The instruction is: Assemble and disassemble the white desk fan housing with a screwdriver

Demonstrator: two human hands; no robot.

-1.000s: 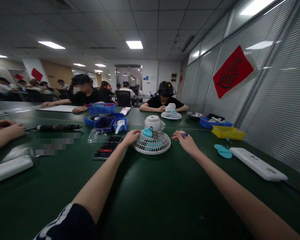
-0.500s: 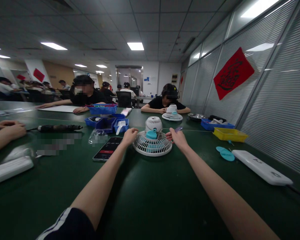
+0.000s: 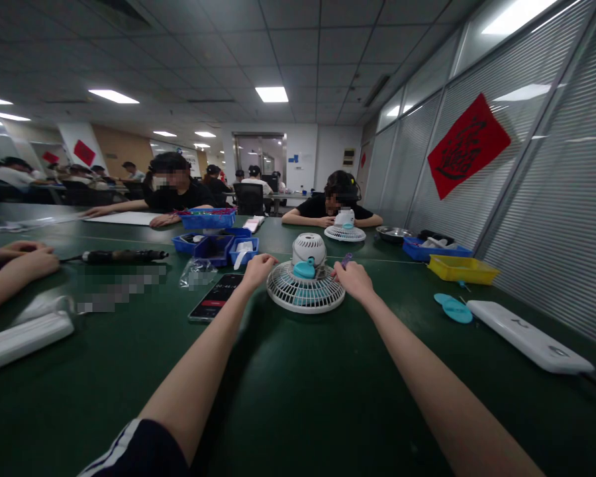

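Observation:
A small white fan point(image 3: 305, 301) lies grille-down on the green table in front of me, its rounded white housing on top and a light-blue part on the near side. My left hand point(image 3: 260, 271) is at the left rim of the grille, fingers bent together against it. At the right rim is my right hand point(image 3: 353, 278), its fingers closed round a small purple see-through object point(image 3: 347, 259) that looks like a tool handle. Most of that object is hidden in the fingers.
A phone point(image 3: 216, 298) lies left of the fan, blue bins point(image 3: 213, 250) behind it. To the right are light-blue discs point(image 3: 457, 310), a white power bank-like case point(image 3: 529, 336) and a yellow tray point(image 3: 463, 270). An electric screwdriver point(image 3: 124, 256) lies left. Co-workers sit around the table.
My right hand has closed in its fingers round the purple object, which now stands more upright beside the grille. The left hand and the fan keep their places; the view has shifted slightly.

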